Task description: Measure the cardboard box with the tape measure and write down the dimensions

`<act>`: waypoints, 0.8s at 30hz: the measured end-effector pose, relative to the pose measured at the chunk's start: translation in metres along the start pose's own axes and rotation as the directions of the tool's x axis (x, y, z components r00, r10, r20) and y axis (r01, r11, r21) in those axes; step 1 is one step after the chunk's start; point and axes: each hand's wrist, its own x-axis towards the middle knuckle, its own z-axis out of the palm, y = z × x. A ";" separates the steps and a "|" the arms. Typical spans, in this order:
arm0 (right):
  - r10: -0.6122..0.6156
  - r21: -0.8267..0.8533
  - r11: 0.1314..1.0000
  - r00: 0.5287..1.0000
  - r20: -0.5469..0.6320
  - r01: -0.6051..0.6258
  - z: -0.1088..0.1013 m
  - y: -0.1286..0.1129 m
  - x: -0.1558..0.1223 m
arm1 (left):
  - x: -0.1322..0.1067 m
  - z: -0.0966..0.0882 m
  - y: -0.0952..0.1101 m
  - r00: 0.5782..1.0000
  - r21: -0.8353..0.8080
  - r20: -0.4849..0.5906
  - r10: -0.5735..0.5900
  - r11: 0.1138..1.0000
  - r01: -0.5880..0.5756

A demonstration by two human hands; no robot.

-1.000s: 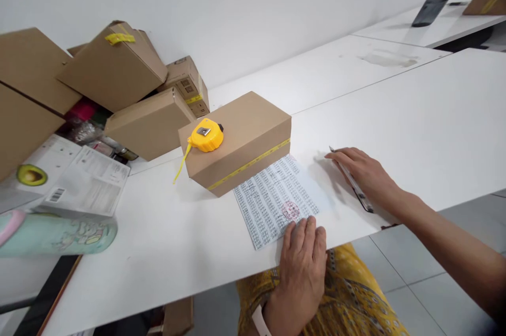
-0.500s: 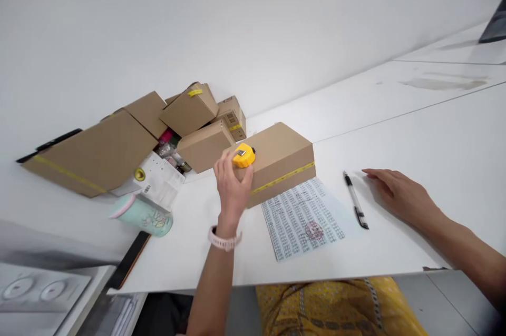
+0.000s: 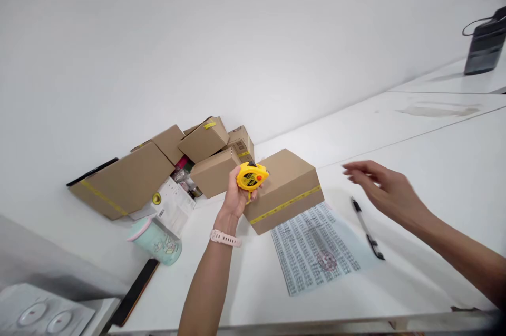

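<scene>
A yellow tape measure is gripped in my left hand, which wears a pink wristband. It is held up in front of a closed cardboard box with a yellow strip along its near side. The box rests partly over the back edge of a printed sheet in a clear sleeve. To the right, my right hand hovers above the white table, holding nothing, its fingers stretched out toward the left. Below that hand lies a black-capped clear pen.
Several cardboard boxes are piled against the wall at the left. A mint tumbler stands in front of them beside white packaging. A dark container is at the far right. The table's front edge runs along the bottom.
My left hand has lifted the tape measure off the box top and turned it. My right hand has risen from the table and moved left. The view has tilted up.
</scene>
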 end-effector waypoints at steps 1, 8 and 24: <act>0.052 0.116 0.991 0.992 0.116 -0.065 0.009 -0.021 0.012 | 0.000 0.003 0.005 0.999 -0.042 0.047 -0.028 0.999 0.030; 0.258 0.308 0.723 0.655 0.710 -0.618 0.076 -0.101 0.056 | 0.005 0.010 0.005 0.985 -0.208 0.139 -0.098 0.970 0.126; 0.412 0.238 0.829 0.840 0.352 -0.506 0.091 -0.031 0.159 | 0.003 -0.122 -0.025 0.976 -0.103 -0.105 -0.193 0.978 0.183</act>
